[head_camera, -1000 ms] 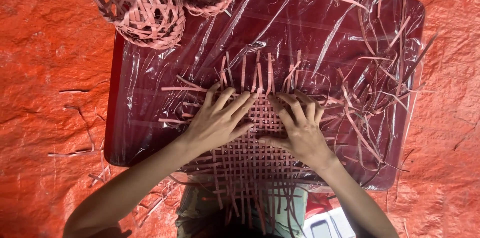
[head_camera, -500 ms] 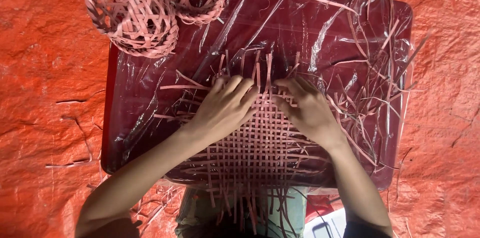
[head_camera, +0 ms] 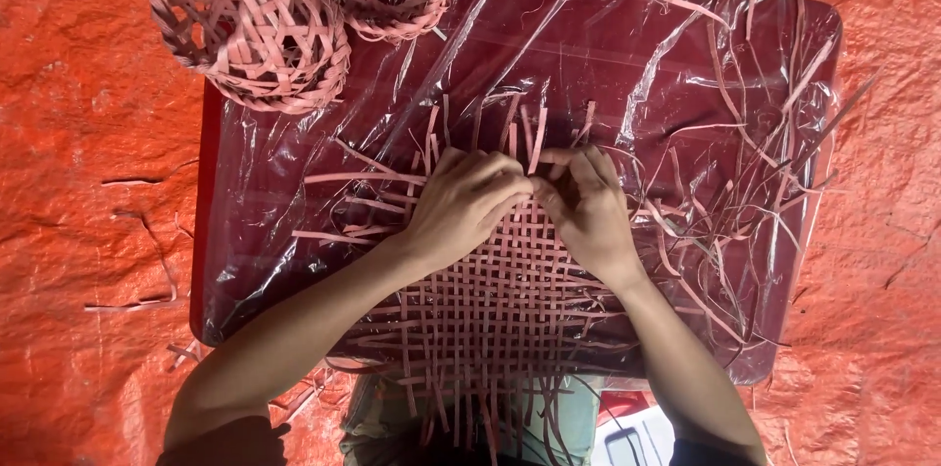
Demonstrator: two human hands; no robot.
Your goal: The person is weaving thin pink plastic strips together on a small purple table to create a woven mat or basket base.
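From the head camera, a flat woven mat [head_camera: 490, 304] of thin pink strips lies on a dark red board [head_camera: 627, 64] wrapped in clear plastic, itself resting on an orange tarp [head_camera: 78, 192]. The mat is an open checker weave, tight in the middle, with loose strip ends fanning past the board's near edge and bristling upward at its far side. The left hand [head_camera: 466, 201] and right hand [head_camera: 585, 201] meet at the mat's far edge, fingers curled and pinching strip ends there. Loose strips [head_camera: 725, 201] scatter toward the board's right edge. Two round woven baskets [head_camera: 255, 20] sit at its far left corner.
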